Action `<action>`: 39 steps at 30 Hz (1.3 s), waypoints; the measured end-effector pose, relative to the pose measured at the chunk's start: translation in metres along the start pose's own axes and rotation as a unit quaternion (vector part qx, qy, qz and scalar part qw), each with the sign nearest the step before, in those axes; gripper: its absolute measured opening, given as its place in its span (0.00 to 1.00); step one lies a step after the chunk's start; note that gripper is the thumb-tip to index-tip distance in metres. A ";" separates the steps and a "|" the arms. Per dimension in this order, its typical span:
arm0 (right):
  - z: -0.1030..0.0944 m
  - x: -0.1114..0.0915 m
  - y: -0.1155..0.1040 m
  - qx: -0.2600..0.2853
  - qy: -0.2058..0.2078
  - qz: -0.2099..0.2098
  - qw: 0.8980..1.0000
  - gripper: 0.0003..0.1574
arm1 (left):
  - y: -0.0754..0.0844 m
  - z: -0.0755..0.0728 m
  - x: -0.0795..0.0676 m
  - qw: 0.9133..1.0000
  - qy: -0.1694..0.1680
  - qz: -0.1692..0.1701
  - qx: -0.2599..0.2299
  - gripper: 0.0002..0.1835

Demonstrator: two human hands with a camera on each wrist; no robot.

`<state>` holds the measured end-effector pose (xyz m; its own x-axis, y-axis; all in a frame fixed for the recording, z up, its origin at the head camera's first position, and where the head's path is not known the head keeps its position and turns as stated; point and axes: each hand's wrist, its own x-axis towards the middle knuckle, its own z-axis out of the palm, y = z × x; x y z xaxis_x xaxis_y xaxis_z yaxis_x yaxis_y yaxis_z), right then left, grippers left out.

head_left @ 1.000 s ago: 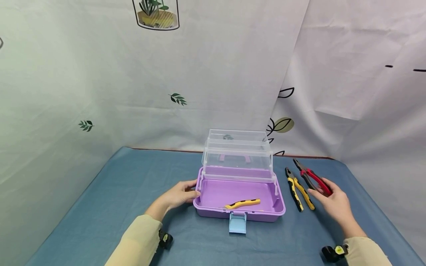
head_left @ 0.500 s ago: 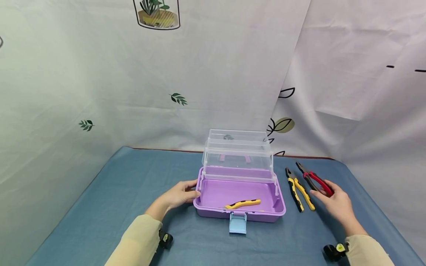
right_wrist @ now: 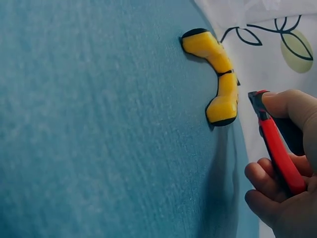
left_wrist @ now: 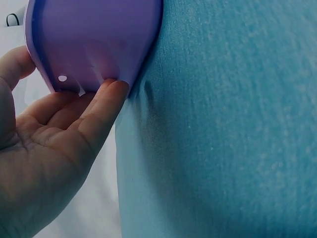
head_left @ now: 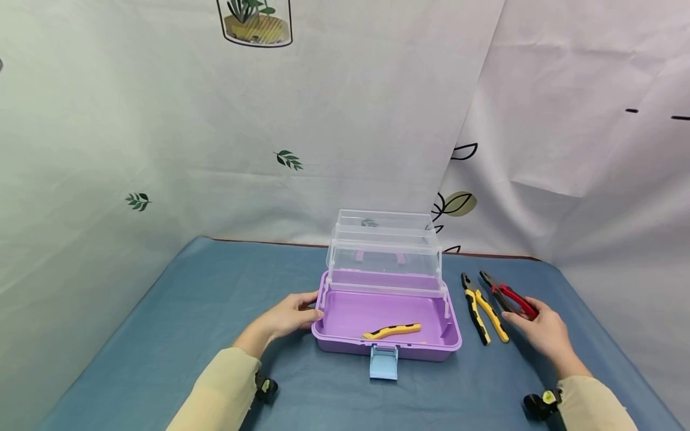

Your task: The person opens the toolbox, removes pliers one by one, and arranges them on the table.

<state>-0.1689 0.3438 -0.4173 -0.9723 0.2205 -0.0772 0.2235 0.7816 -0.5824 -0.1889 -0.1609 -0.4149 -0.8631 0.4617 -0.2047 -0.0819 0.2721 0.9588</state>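
A purple toolbox (head_left: 388, 353) with its clear lid raised stands on the blue cloth. My left hand (head_left: 286, 316) holds its left wall, thumb at the rim and fingers against the outer side (left_wrist: 84, 44). Inside the box lies a yellow tool (head_left: 392, 331) with black marks; its kind is unclear. On the right, my right hand (head_left: 544, 335) grips red-and-black pliers (head_left: 517, 297) by the handles, with the jaws pointing away to the upper left. Yellow-and-black pliers (head_left: 480, 311) lie between box and right hand; their handle ends (right_wrist: 225, 99) show in the right wrist view.
The blue cloth (head_left: 178, 335) covers the table up to its far edge. Behind it hangs a white patterned curtain (head_left: 215, 149). The box's clear lid (head_left: 385, 239) leans back near that curtain, and a light blue latch (head_left: 384, 364) hangs at the front.
The tip of the red-and-black pliers has moved slightly right and nearer, while my right hand has shifted only a little. My left hand keeps its hold on the box wall.
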 end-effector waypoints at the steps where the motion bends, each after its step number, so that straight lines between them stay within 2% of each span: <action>1: 0.000 0.000 0.001 0.001 -0.005 0.002 1.000 0.58 | 0.000 0.000 0.000 1.000 0.000 0.001 0.001 0.34; 22: 0.000 0.013 -0.002 -0.045 -0.029 -0.002 0.999 0.59 | 0.000 -0.001 0.000 1.000 0.003 -0.009 0.010 0.34; 31: 0.001 0.017 -0.004 -0.061 -0.044 0.030 0.997 0.58 | 0.000 -0.001 0.000 1.000 0.000 -0.005 0.007 0.35; 39: 0.004 0.017 -0.005 -0.070 -0.046 0.039 0.996 0.58 | -0.001 -0.001 0.001 1.000 0.002 -0.003 0.009 0.35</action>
<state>-0.1869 0.3412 -0.4191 -0.9521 0.2347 -0.1961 0.3002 0.8395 -0.4529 -0.1906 -0.1620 -0.4159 -0.8645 0.4568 -0.2097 -0.0786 0.2893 0.9540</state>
